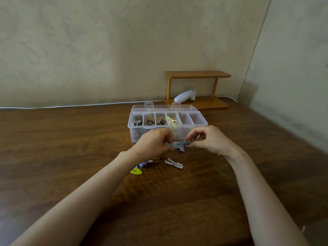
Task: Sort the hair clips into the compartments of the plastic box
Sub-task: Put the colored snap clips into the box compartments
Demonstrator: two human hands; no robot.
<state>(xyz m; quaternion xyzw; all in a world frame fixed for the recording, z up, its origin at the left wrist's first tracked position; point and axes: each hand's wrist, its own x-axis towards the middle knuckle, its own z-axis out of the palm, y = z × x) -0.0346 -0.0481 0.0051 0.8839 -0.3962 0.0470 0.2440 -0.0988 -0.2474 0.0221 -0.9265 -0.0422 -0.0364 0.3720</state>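
Pinching a grey-blue hair clip (179,145) between left hand (152,143) and right hand (212,140), just before the open plastic box (202,124) on the counter (71,139)

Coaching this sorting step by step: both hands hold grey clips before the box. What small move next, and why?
Probably lift the grey clips, pinched by left hand and right hand, into the fifth compartment from the left of the plastic box: it looks empty, while the first four hold other clips.

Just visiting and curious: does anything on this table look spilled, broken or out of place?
Nothing looks broken or spilled. A yellow clip and a white clip lie loose on the table, not yet sorted; the left hand and right hand pinch a grey-blue clip before the plastic box.
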